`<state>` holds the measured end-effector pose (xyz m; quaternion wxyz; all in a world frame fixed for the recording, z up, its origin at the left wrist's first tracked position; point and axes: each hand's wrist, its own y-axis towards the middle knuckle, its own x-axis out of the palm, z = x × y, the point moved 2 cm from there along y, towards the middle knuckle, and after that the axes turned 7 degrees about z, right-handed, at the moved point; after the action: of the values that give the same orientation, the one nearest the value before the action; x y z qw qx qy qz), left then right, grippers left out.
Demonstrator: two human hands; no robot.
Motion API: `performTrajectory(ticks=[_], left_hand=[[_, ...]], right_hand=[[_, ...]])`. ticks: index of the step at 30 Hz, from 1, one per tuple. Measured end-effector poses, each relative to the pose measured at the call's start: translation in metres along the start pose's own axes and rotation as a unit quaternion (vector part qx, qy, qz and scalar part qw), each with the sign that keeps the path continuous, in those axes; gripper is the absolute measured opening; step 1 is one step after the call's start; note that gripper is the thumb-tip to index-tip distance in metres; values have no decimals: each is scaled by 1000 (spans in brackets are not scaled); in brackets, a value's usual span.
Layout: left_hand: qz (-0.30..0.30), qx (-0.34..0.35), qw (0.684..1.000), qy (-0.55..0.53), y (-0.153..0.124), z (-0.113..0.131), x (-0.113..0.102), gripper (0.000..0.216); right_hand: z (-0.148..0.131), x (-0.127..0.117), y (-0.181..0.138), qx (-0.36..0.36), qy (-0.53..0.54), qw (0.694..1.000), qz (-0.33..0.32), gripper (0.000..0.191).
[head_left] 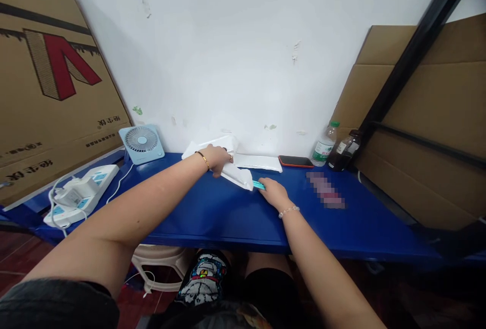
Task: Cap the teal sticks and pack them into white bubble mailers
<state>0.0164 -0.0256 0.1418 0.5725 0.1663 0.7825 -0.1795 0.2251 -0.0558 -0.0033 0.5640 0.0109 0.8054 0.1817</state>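
Note:
My left hand (218, 159) is closed on a white plastic mailing bag (239, 175) near the back of the blue table, its fingers bent over the upper part. The bag's loose end reaches towards my right hand (275, 193). That hand is closed around a slim teal object (259, 185), whose far end meets the edge of the bag. Most of the teal object is hidden by my fingers, so its kind is not clear. Behind the bag, a flat white package (261, 162) lies along the wall.
On the blue table (228, 217) are a phone (296, 161), a water bottle (324, 146), a dark bottle (345, 151) and a blurred pink item (325, 190). A small fan (142, 142) and a power strip (100, 177) stand left. Cardboard (433, 131) flanks the right side.

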Motion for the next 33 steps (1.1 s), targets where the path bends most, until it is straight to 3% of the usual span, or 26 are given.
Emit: performTrajectory(ticks=[12, 18, 23, 33], left_hand=[[44, -32, 998, -16, -8, -23, 8, 82], [58, -40, 997, 44, -12, -38, -1, 83], [78, -58, 995, 9, -17, -50, -10, 85], [49, -97, 992, 63, -36, -77, -25, 78]], right_hand=[[6, -2, -3, 6, 35, 999, 13, 26], [4, -2, -3, 0, 36, 999, 8, 38], [4, -1, -3, 4, 33, 999, 3, 39], [3, -2, -3, 5, 28, 1000, -4, 40]])
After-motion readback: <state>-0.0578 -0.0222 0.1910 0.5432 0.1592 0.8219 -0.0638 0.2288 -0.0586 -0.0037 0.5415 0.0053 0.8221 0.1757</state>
